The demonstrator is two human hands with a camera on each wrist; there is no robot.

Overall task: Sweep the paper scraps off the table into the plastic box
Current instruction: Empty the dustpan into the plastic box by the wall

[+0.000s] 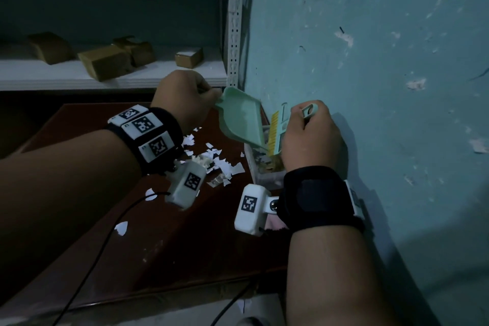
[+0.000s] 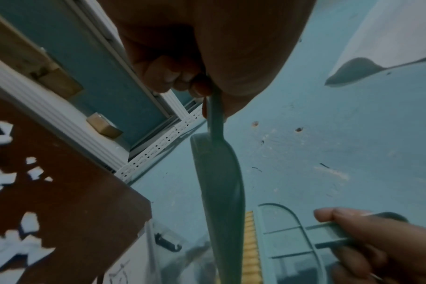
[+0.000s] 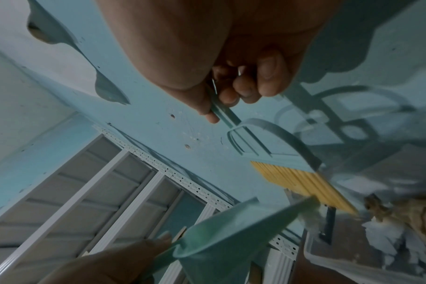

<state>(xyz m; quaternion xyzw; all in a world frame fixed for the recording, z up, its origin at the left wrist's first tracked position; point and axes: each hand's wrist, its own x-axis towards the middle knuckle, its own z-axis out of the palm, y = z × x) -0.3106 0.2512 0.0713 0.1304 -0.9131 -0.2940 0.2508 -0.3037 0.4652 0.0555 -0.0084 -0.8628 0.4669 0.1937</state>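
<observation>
My left hand (image 1: 185,98) grips the handle of a mint-green dustpan (image 1: 242,120), tilted with its lip down over the clear plastic box (image 1: 260,169). My right hand (image 1: 309,135) holds the handle of a small green brush (image 1: 280,127) whose yellow bristles (image 1: 273,132) lie against the pan's lip. White paper scraps (image 1: 219,161) lie scattered on the dark brown table (image 1: 164,246) left of the box. In the left wrist view the dustpan (image 2: 221,184) hangs edge-on beside the brush (image 2: 280,236). The right wrist view shows bristles (image 3: 302,182), the pan (image 3: 231,230) and scraps inside the box (image 3: 387,240).
The box stands at the table's right edge against a teal wall (image 1: 383,61). White metal shelving (image 1: 113,71) with several brown cartons stands behind the table. Black cables (image 1: 105,241) trail over the table's front. Two loose scraps (image 1: 121,227) lie nearer me.
</observation>
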